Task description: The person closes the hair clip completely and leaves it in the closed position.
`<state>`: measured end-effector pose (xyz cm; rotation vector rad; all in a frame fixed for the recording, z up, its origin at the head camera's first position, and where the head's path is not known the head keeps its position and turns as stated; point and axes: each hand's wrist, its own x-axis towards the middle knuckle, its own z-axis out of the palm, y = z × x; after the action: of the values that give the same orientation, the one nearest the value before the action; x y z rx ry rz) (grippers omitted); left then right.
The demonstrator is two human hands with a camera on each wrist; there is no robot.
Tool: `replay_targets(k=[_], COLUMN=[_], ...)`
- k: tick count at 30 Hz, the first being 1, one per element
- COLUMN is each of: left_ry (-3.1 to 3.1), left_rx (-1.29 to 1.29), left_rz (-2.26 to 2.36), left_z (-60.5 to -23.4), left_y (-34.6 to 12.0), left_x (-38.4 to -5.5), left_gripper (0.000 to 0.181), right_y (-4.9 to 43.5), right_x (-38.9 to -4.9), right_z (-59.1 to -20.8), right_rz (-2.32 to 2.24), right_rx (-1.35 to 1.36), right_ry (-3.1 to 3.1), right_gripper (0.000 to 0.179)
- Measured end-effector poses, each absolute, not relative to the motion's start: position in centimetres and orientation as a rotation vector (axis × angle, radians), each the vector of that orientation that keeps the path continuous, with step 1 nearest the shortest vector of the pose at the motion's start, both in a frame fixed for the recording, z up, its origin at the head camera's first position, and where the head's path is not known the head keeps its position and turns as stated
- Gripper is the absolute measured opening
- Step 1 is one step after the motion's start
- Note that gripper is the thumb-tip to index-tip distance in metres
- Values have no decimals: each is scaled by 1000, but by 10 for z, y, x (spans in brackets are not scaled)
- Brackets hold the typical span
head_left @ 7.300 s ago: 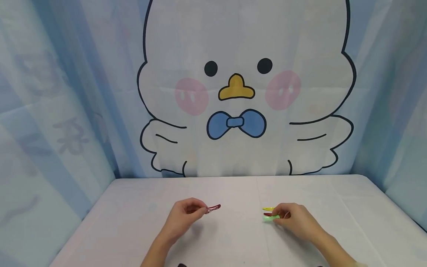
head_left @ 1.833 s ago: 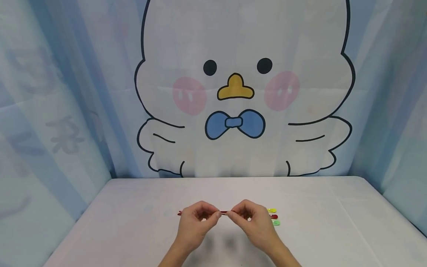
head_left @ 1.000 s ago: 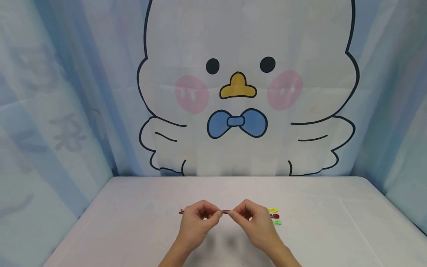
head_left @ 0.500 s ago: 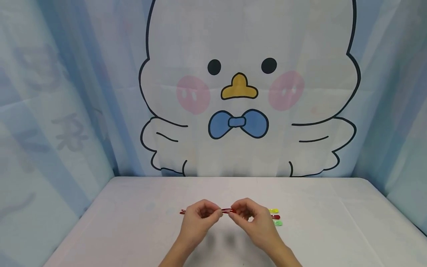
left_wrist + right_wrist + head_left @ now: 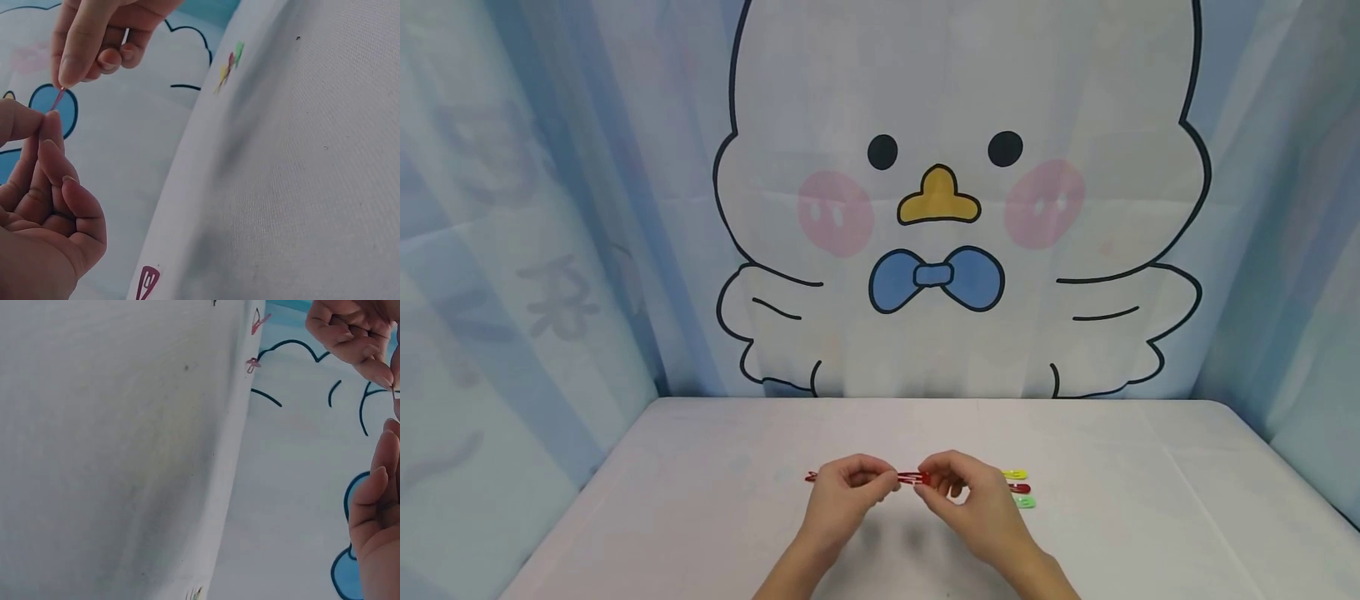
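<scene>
In the head view a red snap hair clip (image 5: 911, 478) spans the short gap between both hands, raised above the white table. My left hand (image 5: 844, 507) pinches its left end between thumb and forefinger. At the other end, thumb and forefinger of my right hand (image 5: 981, 510) sit around the tip, slightly spread. The clip's strips look parted there. From the left wrist, it shows as a thin red strip (image 5: 58, 99) between the fingertips. Behind the right hand lie a yellow clip (image 5: 1015, 474), a dark red clip (image 5: 1020, 488) and a green clip (image 5: 1026, 502), partly covered.
More red clips (image 5: 810, 477) lie on the table (image 5: 700, 517) left of the left hand, mostly hidden by it; two reddish clips (image 5: 252, 365) appear there from the right wrist. A curtain (image 5: 925, 350) printed with a cartoon bird hangs behind the table's far edge.
Earlier the hands were apart, the left one holding a red clip and the right one at the coloured clips. They then met at a red clip; lately the right fingertips spread and more clip shows.
</scene>
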<state>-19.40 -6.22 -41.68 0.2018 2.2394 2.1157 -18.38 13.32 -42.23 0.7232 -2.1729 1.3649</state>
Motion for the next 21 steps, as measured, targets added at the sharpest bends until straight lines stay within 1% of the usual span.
replay_targets(k=[11,21], left_ry=[2211,2191], left_rx=[182,224], left_rz=[2110,2123], left_z=[-417,-420], left_y=[-64,-63], left_x=[-194,-195], left_gripper=[15,15], right_y=[133,134], right_x=[-184,-185], right_z=[-424,-426], right_rz=[1280,1276], right_rx=[774,778], right_ry=[-2152,-2199], right_gripper=[24,21])
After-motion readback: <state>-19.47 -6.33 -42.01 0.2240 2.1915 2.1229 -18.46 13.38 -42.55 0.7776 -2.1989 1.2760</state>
